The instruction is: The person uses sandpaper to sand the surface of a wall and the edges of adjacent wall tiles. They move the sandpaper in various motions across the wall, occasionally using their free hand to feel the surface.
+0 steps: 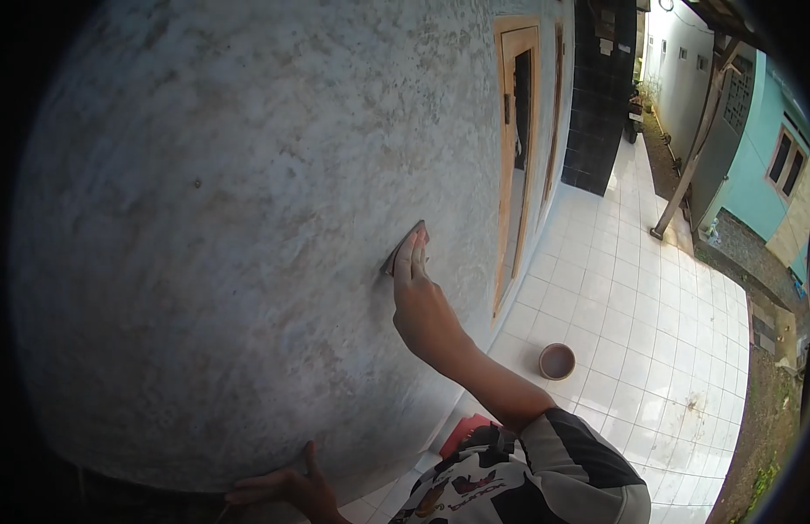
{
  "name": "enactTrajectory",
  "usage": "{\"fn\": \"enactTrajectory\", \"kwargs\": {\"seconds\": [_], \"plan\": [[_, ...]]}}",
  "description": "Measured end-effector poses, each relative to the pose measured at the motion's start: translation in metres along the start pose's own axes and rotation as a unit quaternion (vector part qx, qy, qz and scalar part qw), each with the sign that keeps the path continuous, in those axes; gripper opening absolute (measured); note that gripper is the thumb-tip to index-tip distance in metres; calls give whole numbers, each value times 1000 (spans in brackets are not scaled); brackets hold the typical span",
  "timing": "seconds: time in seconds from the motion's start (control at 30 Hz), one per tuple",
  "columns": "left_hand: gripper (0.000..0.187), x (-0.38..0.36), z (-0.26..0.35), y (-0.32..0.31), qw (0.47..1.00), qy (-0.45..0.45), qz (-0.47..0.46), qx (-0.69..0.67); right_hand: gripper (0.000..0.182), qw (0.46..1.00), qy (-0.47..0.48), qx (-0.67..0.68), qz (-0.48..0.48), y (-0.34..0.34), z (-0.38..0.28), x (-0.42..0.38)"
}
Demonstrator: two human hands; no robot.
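My right hand (417, 293) presses a small dark piece of sandpaper (391, 265) flat against the wall (248, 218), with its fingers stretched together over the sheet. The wall is grey-white and blotchy, with a rough, patchy surface. Low at the bottom of the view, my left hand (287, 487) rests near the wall's lower left edge. Its thumb points up and stands apart from the fingers, and it holds nothing that I can see.
A round brown pot (557, 361) stands on the white tiled floor (632, 332) to the right. A wooden-framed window (508, 131) is set in the wall ahead. Something red (464, 433) lies low beside my body. A slanted post (693, 148) stands at the floor's far edge.
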State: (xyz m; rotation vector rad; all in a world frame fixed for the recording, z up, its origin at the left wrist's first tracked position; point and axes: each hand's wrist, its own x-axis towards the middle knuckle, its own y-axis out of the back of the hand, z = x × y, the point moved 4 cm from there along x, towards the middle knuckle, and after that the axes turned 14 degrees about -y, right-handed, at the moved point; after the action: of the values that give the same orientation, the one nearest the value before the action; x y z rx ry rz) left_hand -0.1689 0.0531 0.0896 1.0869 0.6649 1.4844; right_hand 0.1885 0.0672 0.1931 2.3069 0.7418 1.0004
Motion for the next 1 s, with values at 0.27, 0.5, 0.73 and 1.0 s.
{"fn": "enactTrajectory", "kwargs": {"seconds": [0.27,0.5,0.73,1.0], "plan": [[92,-6,7,5,998,-22,51,19,79,997,0,-33,72,-7,1,4],[94,-1,0,0,1000,19,-4,-22,73,998,-54,-9,38,9,9,23],[95,-3,3,4,1000,25,-8,-17,78,998,-50,-2,49,8,14,28],[117,3,63,39,978,151,-96,111,68,999,-22,-21,35,10,16,22]]}}
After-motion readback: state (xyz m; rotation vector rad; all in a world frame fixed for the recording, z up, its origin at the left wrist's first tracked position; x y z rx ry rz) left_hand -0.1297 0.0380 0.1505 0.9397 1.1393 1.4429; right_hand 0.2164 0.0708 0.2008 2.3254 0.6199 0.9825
